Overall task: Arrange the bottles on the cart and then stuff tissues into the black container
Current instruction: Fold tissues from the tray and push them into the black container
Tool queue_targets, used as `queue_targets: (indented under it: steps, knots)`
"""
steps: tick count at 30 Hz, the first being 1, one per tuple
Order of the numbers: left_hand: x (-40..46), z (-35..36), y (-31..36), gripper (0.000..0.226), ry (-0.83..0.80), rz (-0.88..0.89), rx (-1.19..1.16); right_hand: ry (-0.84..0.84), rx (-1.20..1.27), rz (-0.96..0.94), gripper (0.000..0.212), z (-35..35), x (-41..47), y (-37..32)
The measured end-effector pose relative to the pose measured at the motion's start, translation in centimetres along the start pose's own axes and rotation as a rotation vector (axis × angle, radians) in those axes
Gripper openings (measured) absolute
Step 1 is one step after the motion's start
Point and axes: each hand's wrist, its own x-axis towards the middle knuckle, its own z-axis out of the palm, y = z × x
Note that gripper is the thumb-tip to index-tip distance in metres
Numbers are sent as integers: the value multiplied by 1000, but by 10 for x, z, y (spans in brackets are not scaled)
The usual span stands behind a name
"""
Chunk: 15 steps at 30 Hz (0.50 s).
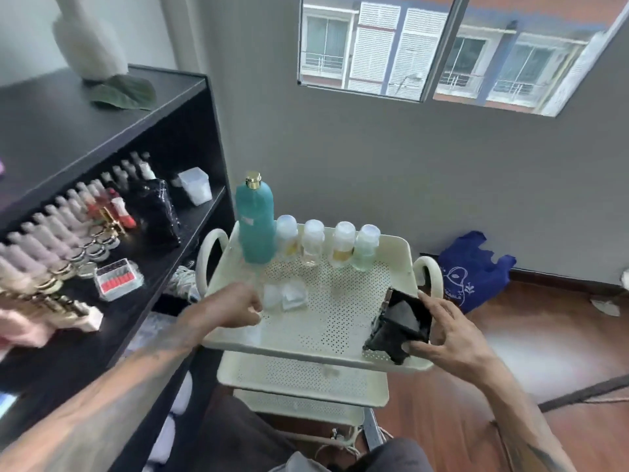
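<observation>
A cream, perforated metal cart (343, 315) with looped handles at each end stands in a corner of the room, its top tray above two lower trays of the same make. Along the far rim of the top tray a tall teal bottle with a gold cap (255, 223) stands upright at the left, and just beside it four small clear bottles with pale caps (328, 245) stand in a row, close together. Near the left front of the tray lie small white folded tissues (287, 296).

The person's left hand (235, 310) hovers over the tray's left edge, fingers curled together right next to the tissues; whether it pinches one cannot be told through the blur. The right hand (446, 330) grips a black, glossy container (400, 327) at the tray's right front corner, thumb below and fingers spread along its right side, the container tilted with its open mouth facing up.

To the left stands a black wooden shelf unit (102, 131) lined with rows of small cosmetic bottles, with a white vase (90, 42) and a green leaf on top. The wall behind is grey, with a sliding window (452, 46) looking out on another building. A blue plastic bag (471, 267) slumps on the reddish wooden floor (544, 352) against the wall.
</observation>
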Motion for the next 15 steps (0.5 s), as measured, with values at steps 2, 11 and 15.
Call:
queue_targets:
  steps: [2, 11, 15]
  knots:
    - [6, 31, -20, 38, 88, -70, -19, 27, -89, 54, 97, -10, -1, -14]
    - [14, 72, -46, 26, 371, -89, -243, 6, -266, -329, 27, 98, 70, -165]
    - [15, 74, -45, 25, 408, -65, -259, -50, -349, -458, 36, 151, 103, -185]
